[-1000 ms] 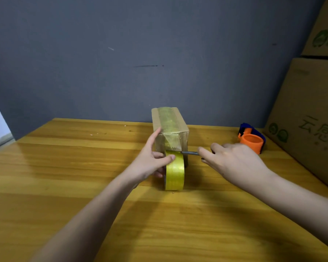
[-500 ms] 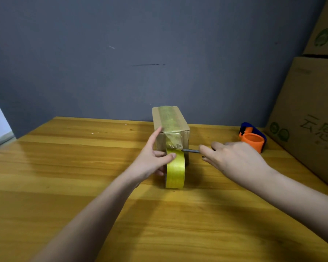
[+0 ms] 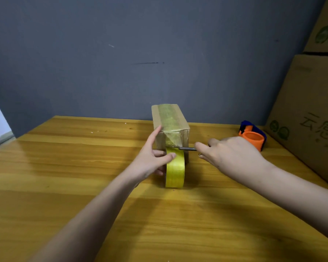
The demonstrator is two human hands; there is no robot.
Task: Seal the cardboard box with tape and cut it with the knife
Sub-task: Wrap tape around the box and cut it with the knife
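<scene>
Barely anything has shifted since the earlier frames: the knife [image 3: 187, 148] blade has crept a touch further left along the tape line, and both hands sit about where they were.

From the head view, the whole scene sits on a glossy yellow-orange wooden table [image 3: 64, 176] pushed up against a flat grey wall [image 3: 121, 53] with a dark scuff on it. Big printed cartons [image 3: 309, 118] are stacked at the right edge, and an orange and blue tape dispenser [image 3: 253, 136] sits just in front of them.

The small cardboard box [image 3: 170, 127] stands near the far middle of the table, its top and near face already covered by a shiny yellowish strip of tape. A yellow tape roll [image 3: 175, 170] stands upright on edge, right up against the box's near face.

Left hand [image 3: 151, 157] grips the roll, thumb across its front, index finger stretched up along the box's left edge. Right hand [image 3: 231, 156] has its fingers curled around the knife handle, which is mostly hidden, with the thin blade pointing left at the spot where the tape leaves the box.
</scene>
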